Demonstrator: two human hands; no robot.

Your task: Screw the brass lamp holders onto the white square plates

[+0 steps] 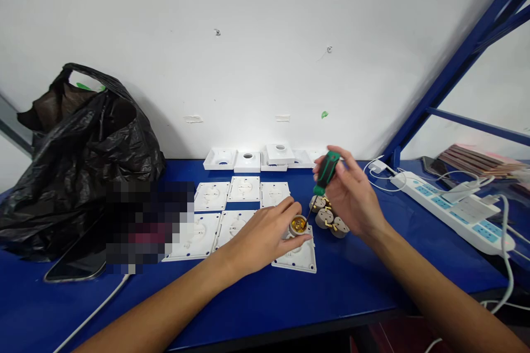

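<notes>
Green and black, the screwdriver sits in our right hand, its fingers curled around the handle while the thin shaft slants down into the round, brass-lined socket. With our left hand partly closed, we grip that socket between thumb and fingers over a white square plate on the blue table. Just right of it we see clustered beige discs with brass tabs, and white shallow boxes stand along the wall.
</notes>
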